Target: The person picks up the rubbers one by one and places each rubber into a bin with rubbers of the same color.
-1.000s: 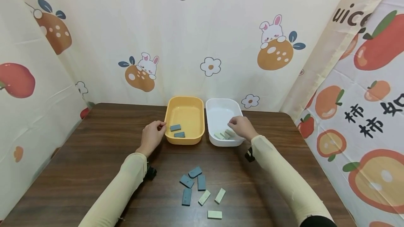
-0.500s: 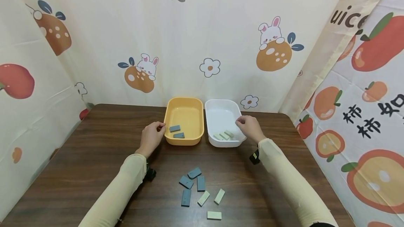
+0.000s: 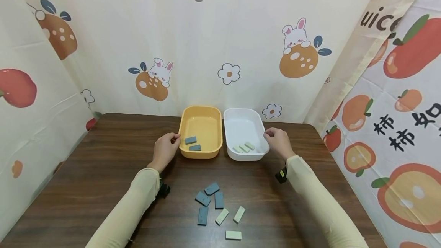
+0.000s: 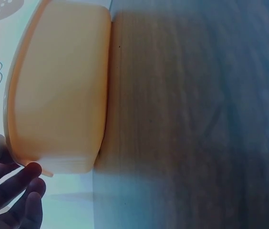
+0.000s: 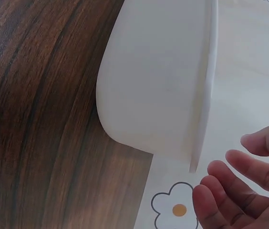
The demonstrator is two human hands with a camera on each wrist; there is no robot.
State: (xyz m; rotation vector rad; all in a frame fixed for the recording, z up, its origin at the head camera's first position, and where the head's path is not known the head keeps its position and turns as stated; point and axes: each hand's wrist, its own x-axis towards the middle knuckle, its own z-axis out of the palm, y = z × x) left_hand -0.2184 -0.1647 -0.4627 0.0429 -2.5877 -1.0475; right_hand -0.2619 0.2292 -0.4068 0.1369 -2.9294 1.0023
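Observation:
At the left rim of a yellow bin [image 3: 201, 125], my left hand [image 3: 164, 150] pinches the edge between thumb and fingers; the left wrist view shows the fingertips [image 4: 33, 170] at the rim. Two blue-grey blocks [image 3: 190, 140] lie inside, near its front left. My right hand [image 3: 278, 141] is beside the right rim of a white bin [image 3: 242, 125]. In the right wrist view its thumb and fingers [image 5: 220, 169] stand apart with nothing between them, close to the rim. Three pale green blocks [image 3: 244, 148] lie in the white bin.
Several blue-grey blocks [image 3: 203, 216] and three pale green blocks [image 3: 233, 235] lie on the dark wooden table [image 3: 113, 156] in front of the bins. A printed curtain [image 3: 206, 37] hangs behind the table's far edge.
My right hand has moved right, from over the white bin's inside to its right rim. The left hand stays at the yellow bin's rim. The blocks have not moved.

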